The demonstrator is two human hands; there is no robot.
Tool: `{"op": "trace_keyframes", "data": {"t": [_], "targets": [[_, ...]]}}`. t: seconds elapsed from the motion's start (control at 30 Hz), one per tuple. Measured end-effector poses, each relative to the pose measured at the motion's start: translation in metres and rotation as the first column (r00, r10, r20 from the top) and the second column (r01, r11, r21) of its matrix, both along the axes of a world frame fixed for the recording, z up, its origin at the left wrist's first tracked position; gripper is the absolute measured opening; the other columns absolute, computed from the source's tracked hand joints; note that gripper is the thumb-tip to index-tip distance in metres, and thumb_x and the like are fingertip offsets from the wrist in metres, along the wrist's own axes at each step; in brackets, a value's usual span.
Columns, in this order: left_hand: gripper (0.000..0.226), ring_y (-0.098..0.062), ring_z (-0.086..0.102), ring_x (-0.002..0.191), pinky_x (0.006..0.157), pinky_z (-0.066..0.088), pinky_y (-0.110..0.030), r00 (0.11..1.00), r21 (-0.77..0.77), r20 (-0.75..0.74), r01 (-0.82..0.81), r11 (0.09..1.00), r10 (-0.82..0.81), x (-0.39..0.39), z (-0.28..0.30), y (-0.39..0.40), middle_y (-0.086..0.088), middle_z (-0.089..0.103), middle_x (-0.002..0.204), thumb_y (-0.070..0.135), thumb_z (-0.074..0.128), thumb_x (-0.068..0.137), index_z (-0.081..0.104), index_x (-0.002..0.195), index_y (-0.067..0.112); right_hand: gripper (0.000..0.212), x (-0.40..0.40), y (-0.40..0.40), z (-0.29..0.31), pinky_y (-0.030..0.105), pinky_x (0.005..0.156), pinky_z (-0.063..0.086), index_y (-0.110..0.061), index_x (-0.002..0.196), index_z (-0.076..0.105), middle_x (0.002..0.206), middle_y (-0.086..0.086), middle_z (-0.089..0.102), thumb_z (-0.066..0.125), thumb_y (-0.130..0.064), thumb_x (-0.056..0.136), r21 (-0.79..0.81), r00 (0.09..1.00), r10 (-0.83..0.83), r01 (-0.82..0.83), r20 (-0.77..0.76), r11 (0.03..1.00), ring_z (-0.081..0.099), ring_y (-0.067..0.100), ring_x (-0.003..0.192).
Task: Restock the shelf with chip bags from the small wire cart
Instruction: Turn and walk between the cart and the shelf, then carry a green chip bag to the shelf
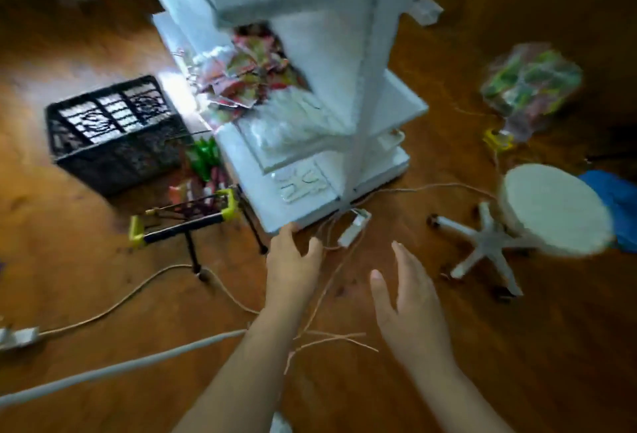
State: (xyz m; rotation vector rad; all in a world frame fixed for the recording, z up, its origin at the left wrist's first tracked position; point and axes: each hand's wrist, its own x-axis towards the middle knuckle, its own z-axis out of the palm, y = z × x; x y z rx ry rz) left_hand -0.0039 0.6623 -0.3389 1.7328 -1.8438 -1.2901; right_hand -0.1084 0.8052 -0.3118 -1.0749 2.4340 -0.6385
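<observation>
Head view, looking down; the whole frame is smeared by motion. We see a tall white metal shelf unit [310, 94] rising from a brown wooden floor [103, 294], its top cut off by the upper edge. On one middle shelf lies a heap of red, green and white chip bags [248, 70]; their print is too blurred to read. Below them, pale flat packets [286, 122] are hard to make out.

To the left of the shelf stands a small black wire cart with yellow corner grips [186, 219]. Green and red bags [203, 170] show in it, partly hidden by its frame. A black plastic lattice crate [113, 132] sits just behind the cart.

Our left hand [293, 260] is spread flat, fingers apart, holding nothing, its fingertips at the bottom corner of the shelf; we cannot tell whether they touch. Our right hand [410, 298] is likewise spread and empty, hanging above thin loose cables [327, 339] on the floor.

At right, a round white swivel stool [548, 212] on a five-spoke base lies tipped over. Farther back, a clear plastic sack of green packets [531, 84] lies on the floor.
</observation>
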Motion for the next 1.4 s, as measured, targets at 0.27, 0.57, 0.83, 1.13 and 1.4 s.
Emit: {"op": "trace_keyframes", "data": {"t": [0.27,0.57,0.83,1.13,1.4], "targets": [[0.048,-0.03,0.049,0.121,0.104,0.043,-0.044,0.864,0.019,0.056,-0.502,0.865,0.5,0.215,-0.019,-0.132,-0.01,0.049,0.131,0.032,0.055,0.092,0.047,0.135,0.015,0.071,0.159,-0.2,-0.021,0.032,0.119,0.022,-0.019,0.152,0.026,0.157,-0.001,0.032,0.028,-0.06,0.094,0.019,0.897,0.44,-0.441,0.049,0.897,0.025,0.014,0.145],[0.041,-0.021,0.051,0.115,0.099,0.043,-0.034,0.882,-0.19,0.063,-0.448,0.874,0.466,0.259,-0.065,-0.25,-0.005,0.053,0.122,0.017,0.056,0.089,0.052,0.13,0.015,0.057,0.2,-0.368,-0.091,0.036,0.112,0.031,-0.013,0.148,0.032,0.15,0.005,0.039,0.046,-0.037,0.098,0.036,0.889,0.448,-0.453,0.099,0.891,0.035,0.021,0.139],[0.03,-0.024,0.061,0.101,0.084,0.055,-0.042,0.951,-0.065,0.056,-0.3,0.952,0.304,0.183,-0.159,-0.425,-0.005,0.058,0.112,0.026,0.051,0.092,0.057,0.119,0.015,0.049,0.165,-0.56,-0.195,0.038,0.094,0.047,-0.011,0.133,0.047,0.124,0.009,0.054,0.055,-0.03,0.089,0.14,0.922,0.36,-0.379,0.141,0.915,0.057,0.028,0.112],[0.039,-0.033,0.062,0.11,0.088,0.051,-0.041,0.93,0.088,0.278,-0.274,0.958,0.24,0.143,-0.282,-0.523,-0.012,0.064,0.119,0.03,0.057,0.094,0.047,0.127,0.01,0.027,0.145,-0.652,-0.294,0.029,0.056,0.03,-0.018,0.072,0.05,0.072,-0.002,0.052,0.06,-0.035,0.09,0.281,0.921,0.362,-0.389,0.143,0.877,0.049,0.022,0.073],[0.005,-0.023,0.064,0.076,0.07,0.058,-0.047,0.936,0.042,-0.117,-0.329,0.944,0.331,0.153,-0.23,-0.52,0.0,0.065,0.088,0.024,0.046,0.097,0.05,0.096,0.021,0.024,0.158,-0.674,-0.254,0.035,0.081,0.045,-0.018,0.074,0.064,0.096,0.006,0.063,0.05,-0.033,0.085,-0.092,0.933,0.237,-0.22,0.271,0.971,0.058,0.022,0.091]]}}
